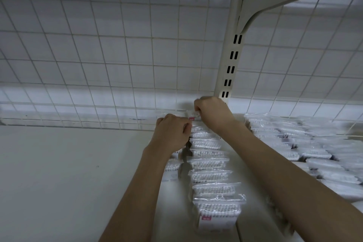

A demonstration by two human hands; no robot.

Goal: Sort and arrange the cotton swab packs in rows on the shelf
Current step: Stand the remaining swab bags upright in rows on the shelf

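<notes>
Hands at the far end of a row of swab packs (211, 175): left hand (171, 132) and right hand (213, 113) pinch the rearmost pack (193, 118) between curled fingers. Its long axis runs crosswise between both fingertips, equally near each; the row stretches back from the fingers along the shelf (68, 173).

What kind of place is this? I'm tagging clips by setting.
Probably a shop or stockroom: a slotted shelf upright, a wire grid back panel, and many identical swab packs lined up in rows on the shelf.

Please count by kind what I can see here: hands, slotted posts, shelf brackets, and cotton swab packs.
Hands: 2, left hand, right hand
Slotted post: 1
Shelf bracket: 1
Cotton swab packs: overlapping, blurred, cannot count
Total without packs: 4
</notes>
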